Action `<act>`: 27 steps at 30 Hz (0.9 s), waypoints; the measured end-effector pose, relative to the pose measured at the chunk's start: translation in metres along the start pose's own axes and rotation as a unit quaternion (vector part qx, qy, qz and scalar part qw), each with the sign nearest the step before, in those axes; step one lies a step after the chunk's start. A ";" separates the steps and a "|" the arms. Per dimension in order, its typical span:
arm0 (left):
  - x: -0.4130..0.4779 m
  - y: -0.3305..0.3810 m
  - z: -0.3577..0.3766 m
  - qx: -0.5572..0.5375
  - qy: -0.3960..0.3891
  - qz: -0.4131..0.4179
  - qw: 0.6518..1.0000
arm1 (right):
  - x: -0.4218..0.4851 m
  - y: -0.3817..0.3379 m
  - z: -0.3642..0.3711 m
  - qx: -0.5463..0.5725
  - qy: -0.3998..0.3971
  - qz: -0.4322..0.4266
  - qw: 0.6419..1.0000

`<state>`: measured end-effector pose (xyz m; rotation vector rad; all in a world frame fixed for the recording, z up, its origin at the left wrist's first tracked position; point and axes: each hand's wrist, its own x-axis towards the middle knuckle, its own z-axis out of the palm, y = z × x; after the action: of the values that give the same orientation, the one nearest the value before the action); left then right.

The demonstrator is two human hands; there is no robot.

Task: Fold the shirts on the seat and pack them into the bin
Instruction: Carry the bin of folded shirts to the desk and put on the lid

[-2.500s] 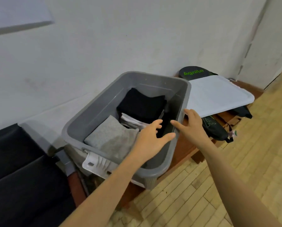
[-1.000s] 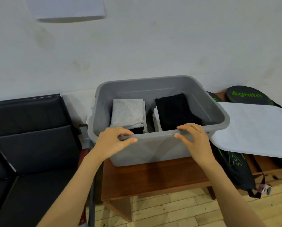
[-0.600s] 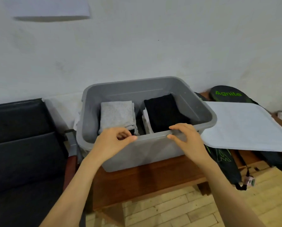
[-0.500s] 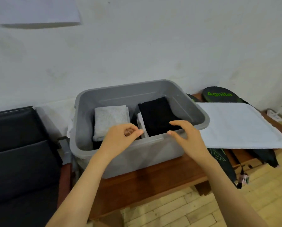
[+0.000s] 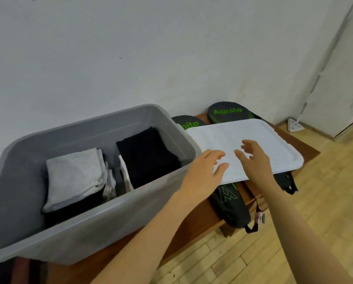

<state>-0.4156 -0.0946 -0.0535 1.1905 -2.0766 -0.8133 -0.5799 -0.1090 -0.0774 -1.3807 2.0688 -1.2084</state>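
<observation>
Packing looks finished, judging by what lies in the open grey plastic bin (image 5: 110, 117) at the left end of the brown wooden bench (image 5: 308, 149). A folded light-grey shirt (image 5: 75, 175) sits on a dark pile against the bin's left side. A folded black shirt (image 5: 149, 154) lies on its right side, with a white folded piece (image 5: 126, 177) standing on edge between them. No seat or loose shirt is in view, so I judge that the step in hand is closing up.

Both hands hang over the flat white rectangular lid (image 5: 274, 148), which lies toward the bench's right end on top of black zipped bags with green lettering (image 5: 231, 210). The left hand (image 5: 202, 175) is at the lid's near-left corner and the right hand (image 5: 253, 160) over its near edge. Fingers on both are spread wide and lightly curved, holding nothing (whether any fingertip touches the lid I cannot tell).

The next move probably calls for a grip on two opposite edges, a level lift clear of the bags, and squaring the lid's corners with the bin's rim before pressing down.
</observation>
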 end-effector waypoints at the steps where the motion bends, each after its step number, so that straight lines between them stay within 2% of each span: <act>1: 0.008 0.000 0.021 0.004 -0.006 -0.031 0.999 | 0.009 0.016 0.000 0.004 -0.018 0.045 0.999; 4: 0.035 -0.018 0.077 0.037 -0.059 -0.159 0.985 | 0.036 0.061 0.005 0.046 -0.084 0.178 0.979; 7: 0.057 -0.044 0.122 0.060 -0.105 -0.277 0.953 | 0.053 0.102 0.016 0.092 -0.124 0.298 0.942; 9: 0.070 -0.060 0.143 0.058 -0.080 -0.335 0.937 | 0.061 0.126 0.026 0.132 -0.116 0.358 0.917; 13: 0.097 -0.088 0.165 0.019 0.024 -0.434 0.900 | 0.077 0.156 0.040 0.195 -0.062 0.453 0.868; 15: 0.108 -0.101 0.170 -0.014 0.071 -0.496 0.865 | 0.083 0.165 0.043 0.219 -0.050 0.472 0.853; 17: 0.115 -0.111 0.171 -0.043 0.097 -0.525 0.845 | 0.088 0.171 0.049 0.247 -0.046 0.466 0.848; 27: 0.136 -0.124 0.172 -0.065 0.123 -0.570 0.810 | 0.103 0.180 0.053 0.267 -0.037 0.475 0.838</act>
<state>-0.5364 -0.2300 -0.2278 2.3206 -0.9006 -1.1653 -0.6904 -0.1967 -0.2384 -0.0662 1.7443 -1.0750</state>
